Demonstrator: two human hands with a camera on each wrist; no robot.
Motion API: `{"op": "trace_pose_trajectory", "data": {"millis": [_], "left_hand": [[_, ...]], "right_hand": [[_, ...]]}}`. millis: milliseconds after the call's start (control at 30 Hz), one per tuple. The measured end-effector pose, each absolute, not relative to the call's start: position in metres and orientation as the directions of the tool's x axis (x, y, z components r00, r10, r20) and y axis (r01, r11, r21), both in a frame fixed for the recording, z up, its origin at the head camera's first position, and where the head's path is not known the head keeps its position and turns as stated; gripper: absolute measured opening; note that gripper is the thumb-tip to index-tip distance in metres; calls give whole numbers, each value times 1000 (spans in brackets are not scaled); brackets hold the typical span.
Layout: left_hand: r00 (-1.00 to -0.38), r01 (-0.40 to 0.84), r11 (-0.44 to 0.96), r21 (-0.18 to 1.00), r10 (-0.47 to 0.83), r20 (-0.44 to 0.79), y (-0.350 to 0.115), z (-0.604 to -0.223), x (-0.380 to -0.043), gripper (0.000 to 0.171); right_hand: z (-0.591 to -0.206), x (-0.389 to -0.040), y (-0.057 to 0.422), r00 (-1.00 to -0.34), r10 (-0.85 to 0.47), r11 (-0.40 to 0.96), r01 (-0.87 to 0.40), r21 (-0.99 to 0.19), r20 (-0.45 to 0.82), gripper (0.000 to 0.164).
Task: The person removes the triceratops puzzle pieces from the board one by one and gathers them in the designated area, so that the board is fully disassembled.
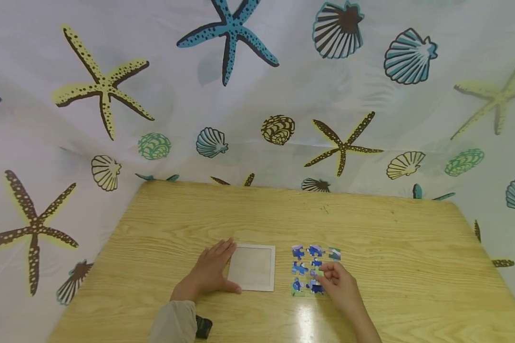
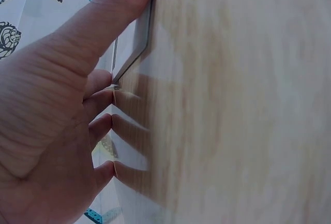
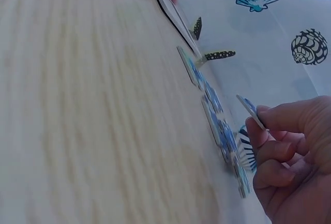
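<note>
A square white puzzle frame (image 1: 272,269) lies flat on the table. My left hand (image 1: 212,269) rests at its left side, fingers spread along the edge and thumb at the lower left corner. In the left wrist view, the thumb (image 2: 98,25) touches the frame's rim and the fingertips meet the tabletop. Right of the frame, several blue, purple and green jigsaw pieces (image 1: 300,268) lie loosely in rows. Above the nearer pieces, my right hand (image 1: 343,288) pinches one jigsaw piece (image 3: 250,111) between thumb and index finger. That hand hides part of the right column.
The wood-grain table (image 1: 390,238) extends around the frame and pieces. A small black object (image 1: 203,327) sits beside the left sleeve (image 1: 176,321), partly hidden. White cloth (image 1: 257,95) printed with starfish and shells hangs behind the table and along both sides.
</note>
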State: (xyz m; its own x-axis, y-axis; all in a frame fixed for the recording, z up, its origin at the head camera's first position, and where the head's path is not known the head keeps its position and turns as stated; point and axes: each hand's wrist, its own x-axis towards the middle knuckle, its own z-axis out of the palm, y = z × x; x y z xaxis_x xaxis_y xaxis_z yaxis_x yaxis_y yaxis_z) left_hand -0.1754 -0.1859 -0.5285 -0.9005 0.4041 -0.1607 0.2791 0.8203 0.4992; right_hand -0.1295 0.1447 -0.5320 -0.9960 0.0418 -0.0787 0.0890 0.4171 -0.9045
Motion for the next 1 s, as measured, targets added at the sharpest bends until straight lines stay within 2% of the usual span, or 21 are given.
{"op": "trace_pose_trajectory", "data": {"millis": [400,767,1000], "left_hand": [[-899,287,813,507,411,-149,-185,-528,-177,117],[-902,287,821,494,405,-148,-188,-532,-177,118],[-903,286,827,484,402,-153,-189,-533,-177,118]], "right_hand": [[-536,-118,181,-984,134,476,170,-863,-120,18],[-539,-115,187,-977,136,544,211,-812,-162,14],[-537,-114,185,-981,106,583,192,-789,-160,15]]}}
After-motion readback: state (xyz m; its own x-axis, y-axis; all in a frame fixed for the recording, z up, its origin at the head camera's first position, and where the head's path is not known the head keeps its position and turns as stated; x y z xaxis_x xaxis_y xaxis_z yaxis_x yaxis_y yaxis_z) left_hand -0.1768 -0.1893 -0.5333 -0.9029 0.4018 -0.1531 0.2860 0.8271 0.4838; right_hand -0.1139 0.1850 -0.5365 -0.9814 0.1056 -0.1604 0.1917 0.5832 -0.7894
